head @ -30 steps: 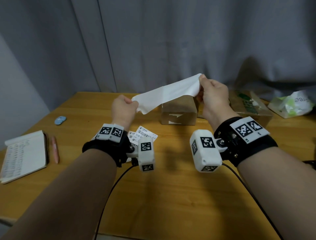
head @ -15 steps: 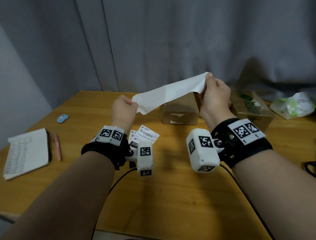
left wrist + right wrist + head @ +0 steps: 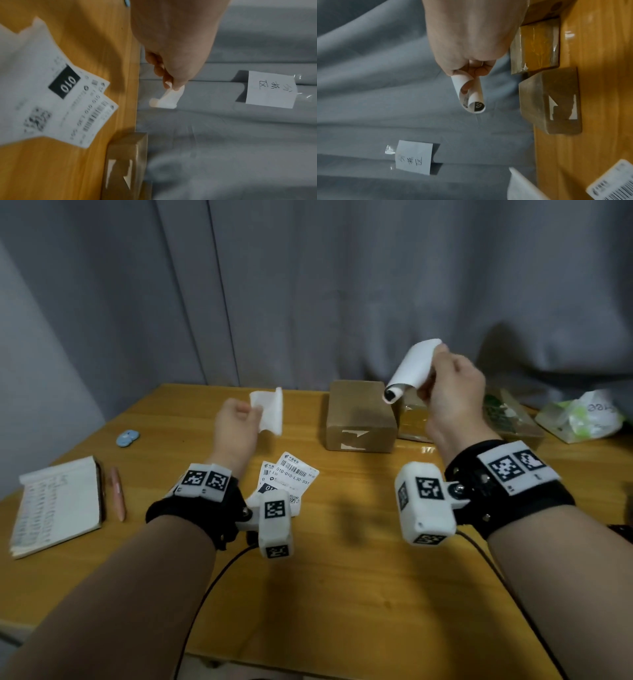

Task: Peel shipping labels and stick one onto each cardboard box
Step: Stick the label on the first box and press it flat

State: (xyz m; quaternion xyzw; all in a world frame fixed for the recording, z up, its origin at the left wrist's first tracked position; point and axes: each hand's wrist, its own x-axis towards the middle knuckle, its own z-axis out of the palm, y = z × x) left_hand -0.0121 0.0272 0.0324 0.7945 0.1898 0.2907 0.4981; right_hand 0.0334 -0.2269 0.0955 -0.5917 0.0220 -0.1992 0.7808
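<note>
Shipping labels on table (image 3: 297, 474): printed sheets with barcodes, overlapping, flat on the wooden table (image 3: 342, 594) just beyond the left wrist; in the left wrist view a black "010" block and a QR code show on them.
Left hand (image 3: 235, 426): raised above the table beyond the loose labels; thumb and fingertips pinch one edge of a blank white backing sheet (image 3: 270, 412), the other fingers curled in toward the palm.
Backing sheet: held clear of the table, bent and hanging free past the pinch.
Right hand (image 3: 452, 392): raised higher than the left and well apart from it; fingers and thumb curled round the upper part of the peeled label (image 3: 409, 369).
Peeled label: curled into a loose tube, its lower end showing black print, hanging in the air over the near boxes and touching neither.
Cardboard box (image 3: 359, 417): plain brown, on the table below and left of the right hand; white torn remnant on its front face.
Taped box (image 3: 412, 419): just beside the first, on its right, wrapped in glossy tape, partly hidden by the right hand.
Third box (image 3: 513, 419): farther right, green print on top.
Left side of table: notebook (image 3: 58, 505) with a pen (image 3: 117, 491) beside it, a small blue object (image 3: 127, 437) beyond.
Far right: crumpled plastic bag (image 3: 579, 417).
Backdrop: grey curtain (image 3: 308, 285); a handwritten paper note (image 3: 270, 90) is taped to it.
</note>
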